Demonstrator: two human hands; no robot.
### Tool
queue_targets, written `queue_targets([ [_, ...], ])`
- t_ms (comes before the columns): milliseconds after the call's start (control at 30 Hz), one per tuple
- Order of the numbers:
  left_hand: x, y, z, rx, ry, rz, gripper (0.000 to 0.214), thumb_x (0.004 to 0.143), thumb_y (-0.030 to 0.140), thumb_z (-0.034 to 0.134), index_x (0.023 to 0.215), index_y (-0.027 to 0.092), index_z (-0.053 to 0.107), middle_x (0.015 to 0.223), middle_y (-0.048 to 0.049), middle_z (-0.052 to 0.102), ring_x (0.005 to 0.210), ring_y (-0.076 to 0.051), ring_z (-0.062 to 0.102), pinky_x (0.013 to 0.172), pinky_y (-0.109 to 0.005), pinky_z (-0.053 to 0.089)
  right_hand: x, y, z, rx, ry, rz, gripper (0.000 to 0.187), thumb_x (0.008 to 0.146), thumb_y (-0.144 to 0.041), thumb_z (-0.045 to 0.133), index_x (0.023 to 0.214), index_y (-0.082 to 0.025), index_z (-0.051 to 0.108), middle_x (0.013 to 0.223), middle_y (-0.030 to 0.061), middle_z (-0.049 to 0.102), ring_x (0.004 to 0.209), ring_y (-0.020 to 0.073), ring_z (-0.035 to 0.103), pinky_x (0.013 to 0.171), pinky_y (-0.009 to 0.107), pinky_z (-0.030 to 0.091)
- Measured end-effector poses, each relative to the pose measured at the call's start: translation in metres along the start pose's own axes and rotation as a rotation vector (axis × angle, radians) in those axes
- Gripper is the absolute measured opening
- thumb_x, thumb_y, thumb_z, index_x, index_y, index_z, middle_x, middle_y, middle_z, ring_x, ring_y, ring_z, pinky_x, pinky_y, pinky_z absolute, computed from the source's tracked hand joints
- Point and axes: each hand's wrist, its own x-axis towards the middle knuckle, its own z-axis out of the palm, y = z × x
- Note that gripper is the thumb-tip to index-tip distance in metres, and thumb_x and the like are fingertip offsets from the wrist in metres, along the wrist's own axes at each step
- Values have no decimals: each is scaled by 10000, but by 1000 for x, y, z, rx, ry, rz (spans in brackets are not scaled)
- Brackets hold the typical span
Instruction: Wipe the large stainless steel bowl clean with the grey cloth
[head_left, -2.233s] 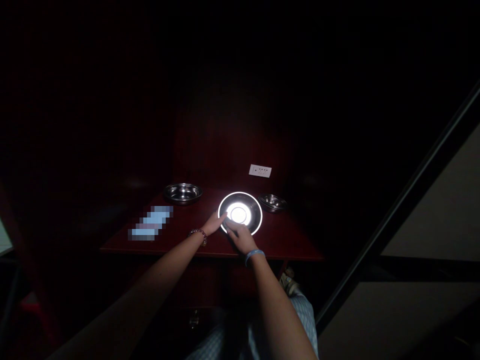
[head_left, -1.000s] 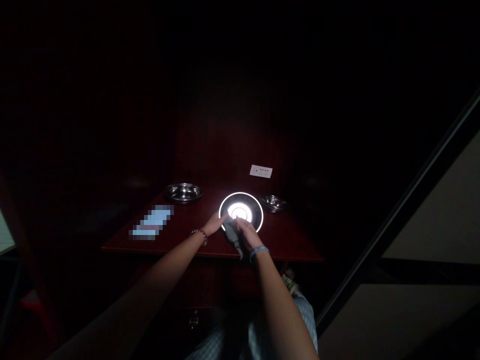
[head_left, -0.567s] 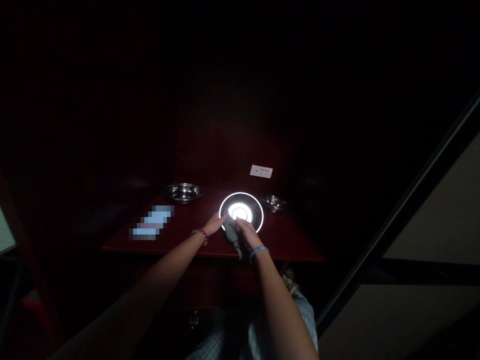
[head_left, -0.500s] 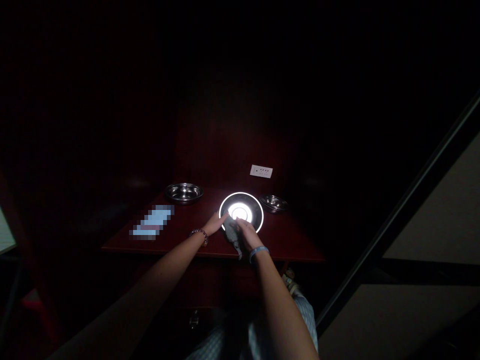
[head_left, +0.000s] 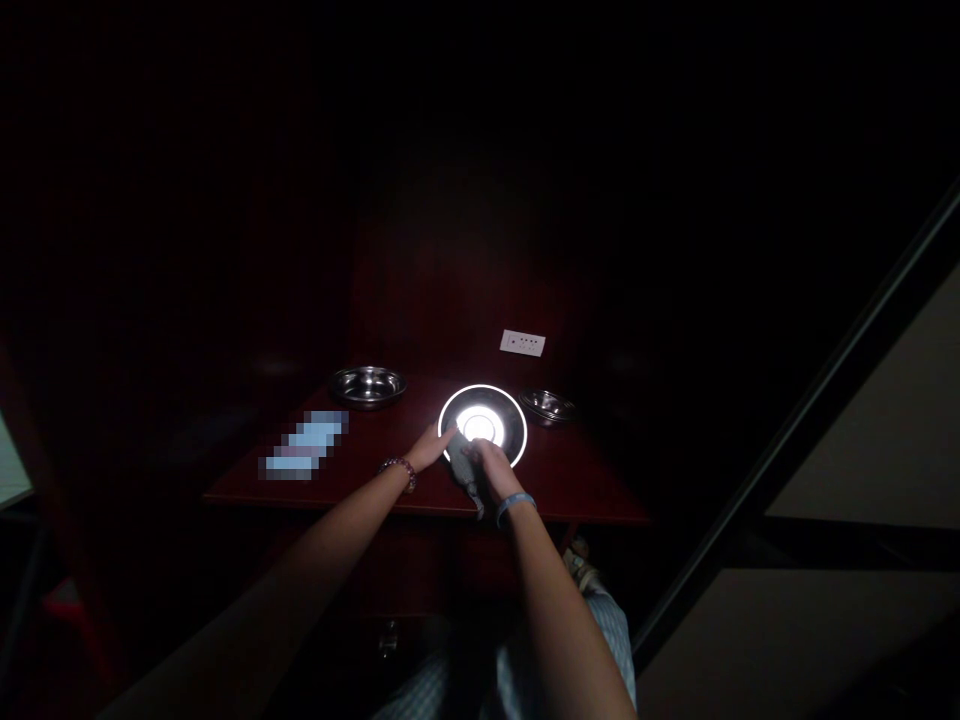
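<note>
- The left hand (head_left: 428, 447), wearing a dark beaded bracelet (head_left: 399, 471), is clamped on the near left rim of a round, shiny metal bowl (head_left: 512, 422), its thumb over the inner side and the other fingers mostly hidden outside.
- The bowl is over the front middle of a dark red, glossy tabletop (head_left: 570, 482), its inside lit by a glaring white patch; whether its base rests there cannot be told.
- A limp, grey, textured cloth (head_left: 463, 467) lies over the bowl's near rim between the two hands, its narrow tail hanging toward the table's front edge.
- The right hand (head_left: 496, 472), with a pale blue wristband (head_left: 515, 504), bends its fingers in against the cloth; whether they pinch it cannot be told.
- A shallow, round, silvery steel dish (head_left: 368, 386) stands at the back left, well apart from the bowl.
- Smaller, nested steel dishes (head_left: 548, 406) sit just beside the bowl on the right.
- A white, rectangular socket plate (head_left: 523, 343) is on the dark red back wall (head_left: 442, 300).
</note>
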Motion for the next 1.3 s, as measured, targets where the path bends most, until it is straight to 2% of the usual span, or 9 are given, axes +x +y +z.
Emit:
queue_targets([
  [200, -1, 5, 0, 20, 8, -24, 353, 898, 410, 508, 1025, 129, 679, 1050, -173, 772, 1052, -323, 712, 986, -420, 536, -1, -2, 0, -7, 2, -10, 323, 790, -540, 715, 791, -220, 677, 807, 32, 731, 832, 208, 669, 835, 338, 506],
  [400, -1, 4, 1, 24, 0, -8, 342, 907, 423, 491, 977, 143, 676, 998, -159, 773, 1033, -316, 708, 960, -408, 540, -3, -3, 0, 6, -11, -25, 300, 796, -527, 719, 805, -230, 679, 787, 25, 726, 812, 209, 669, 791, 334, 506],
  [633, 1, 0, 2, 29, 2, -1, 330, 915, 427, 490, 961, 153, 667, 999, -155, 769, 1004, -301, 710, 950, -398, 541, -4, -8, 5, 88, -20, -20, 331, 728, -541, 787, 772, -236, 665, 786, 30, 725, 806, 223, 666, 783, 350, 517],
  [833, 4, -7, 2, 7, -15, 22, 330, 915, 438, 491, 916, 151, 652, 946, -157, 758, 988, -307, 702, 976, -436, 527, -9, -14, 12, 178, -56, -6, 366, 682, -545, 844, 803, -241, 681, 819, 11, 726, 807, 198, 659, 841, 347, 526],
  [967, 5, -8, 2, -2, -8, 22, 328, 898, 457, 498, 894, 171, 658, 937, -149, 760, 1015, -318, 702, 992, -455, 528, -12, -16, 13, 189, -77, -10, 374, 689, -554, 840, 789, -235, 674, 821, 7, 718, 812, 181, 655, 856, 334, 521],
  [1100, 4, -7, 2, 1, -12, 16, 332, 892, 461, 491, 907, 179, 665, 964, -155, 767, 1087, -321, 687, 1010, -429, 522, -12, -16, 13, 172, -80, -20, 339, 713, -526, 825, 791, -240, 663, 787, 1, 705, 812, 189, 658, 841, 339, 527],
  [1300, 1, -1, 1, 13, -3, -2, 353, 887, 455, 494, 977, 160, 666, 998, -158, 769, 1045, -319, 702, 978, -418, 531, -10, -15, 12, 166, -75, -4, 301, 717, -492, 812, 778, -239, 661, 771, -1, 701, 796, 184, 657, 848, 331, 530],
])
